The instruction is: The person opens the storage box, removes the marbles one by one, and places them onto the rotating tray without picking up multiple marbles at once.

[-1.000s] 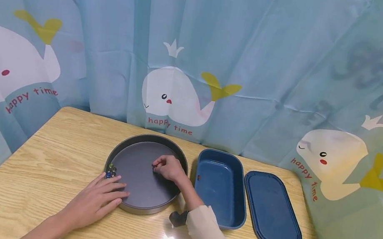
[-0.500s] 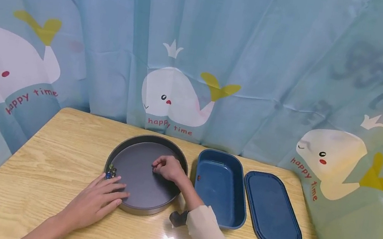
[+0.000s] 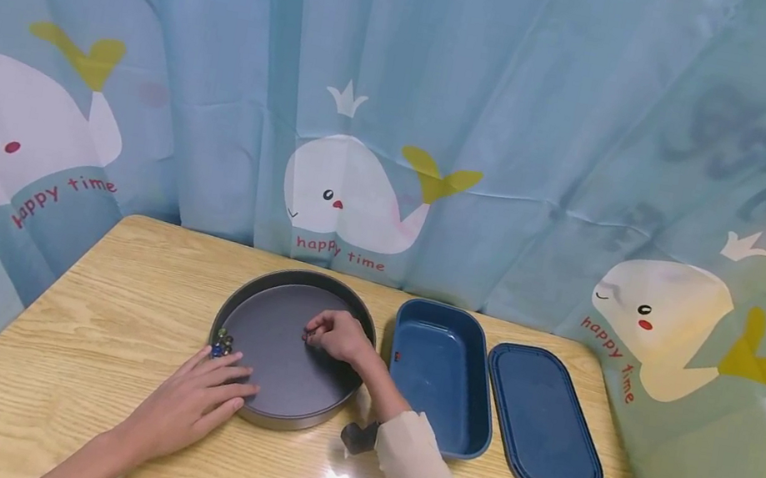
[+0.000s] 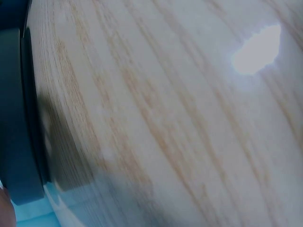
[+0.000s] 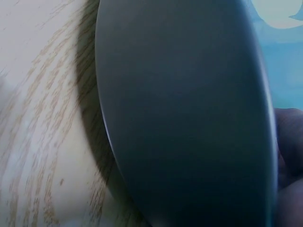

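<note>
A round dark grey pan (image 3: pixel 275 382) stands on the table. Several small shiny marbles (image 3: pixel 224 343), green, dark and blue, lie together against its left wall. My left hand (image 3: pixel 197 398) rests over the pan's near left rim, fingers spread and nearly straight, close to the marbles. Inside the pan, my right hand (image 3: pixel 338 336) pinches a small dark reddish marble between thumb and fingertips, mostly hidden by them. The right wrist view has the pan's outer wall (image 5: pixel 184 113) filling its middle, with part of the right hand behind the rim. The left wrist view mostly holds bare wood.
Right of the pan stands a deep blue rectangular box (image 3: pixel 436 375) with a small reddish thing (image 3: pixel 397 356) at its left wall. A blue lid (image 3: pixel 546 423) lies beside it. A whale-print curtain (image 3: pixel 401 39) hangs behind the wooden table (image 3: pixel 59 354).
Both hands hold nearly the same places across the frames. The right fingertips shift very slightly around the small marble.
</note>
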### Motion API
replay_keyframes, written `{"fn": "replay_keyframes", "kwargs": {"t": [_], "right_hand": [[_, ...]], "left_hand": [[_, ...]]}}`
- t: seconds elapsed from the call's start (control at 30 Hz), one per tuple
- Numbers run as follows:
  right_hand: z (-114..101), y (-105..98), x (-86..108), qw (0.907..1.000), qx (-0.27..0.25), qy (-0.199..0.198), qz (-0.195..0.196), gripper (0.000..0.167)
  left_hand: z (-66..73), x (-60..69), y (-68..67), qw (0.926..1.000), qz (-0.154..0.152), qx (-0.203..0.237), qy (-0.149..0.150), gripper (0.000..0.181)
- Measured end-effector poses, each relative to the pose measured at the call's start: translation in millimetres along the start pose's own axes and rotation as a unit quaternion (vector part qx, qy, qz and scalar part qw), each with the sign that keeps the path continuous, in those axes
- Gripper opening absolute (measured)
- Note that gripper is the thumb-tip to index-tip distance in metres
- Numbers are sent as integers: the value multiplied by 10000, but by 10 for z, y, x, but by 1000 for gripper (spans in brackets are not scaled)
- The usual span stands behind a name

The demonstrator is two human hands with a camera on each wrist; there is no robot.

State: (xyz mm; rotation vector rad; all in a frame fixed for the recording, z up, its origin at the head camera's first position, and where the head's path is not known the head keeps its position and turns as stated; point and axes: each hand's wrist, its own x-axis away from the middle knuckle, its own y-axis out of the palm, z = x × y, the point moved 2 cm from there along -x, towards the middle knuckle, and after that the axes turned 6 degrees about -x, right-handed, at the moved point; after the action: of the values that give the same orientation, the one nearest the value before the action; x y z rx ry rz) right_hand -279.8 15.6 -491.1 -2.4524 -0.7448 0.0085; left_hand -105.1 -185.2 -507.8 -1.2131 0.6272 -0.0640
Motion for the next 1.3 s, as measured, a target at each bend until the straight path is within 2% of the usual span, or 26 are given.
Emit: {"fn": "replay_keyframes", "kwargs": {"t": [0.2, 0.4, 0.7, 0.83, 0.97, 1.3], "right_hand": [[-24, -23, 16, 10000, 31, -34, 64, 6], [-93, -96, 71, 9997, -182, -175, 78, 9], [-190, -339, 176, 9975, -619, -341, -77, 21], [-214, -492, 237, 9957, -890, -237, -86, 24], [-209, -648, 311, 9937, -1108, -118, 86, 22], [-24, -938, 460, 9886, -1437, 178, 422, 24]], "left_hand": [[-4, 8, 7, 10000, 44, 28, 7, 22], [0, 6, 15, 10000, 71, 58, 5, 23], [3, 7, 16, 9999, 75, 70, 1, 23], [4, 6, 13, 9999, 84, 51, 19, 22], [9, 3, 15, 9999, 119, 69, 44, 22], [7, -5, 20, 9998, 156, 69, 63, 22]]}}
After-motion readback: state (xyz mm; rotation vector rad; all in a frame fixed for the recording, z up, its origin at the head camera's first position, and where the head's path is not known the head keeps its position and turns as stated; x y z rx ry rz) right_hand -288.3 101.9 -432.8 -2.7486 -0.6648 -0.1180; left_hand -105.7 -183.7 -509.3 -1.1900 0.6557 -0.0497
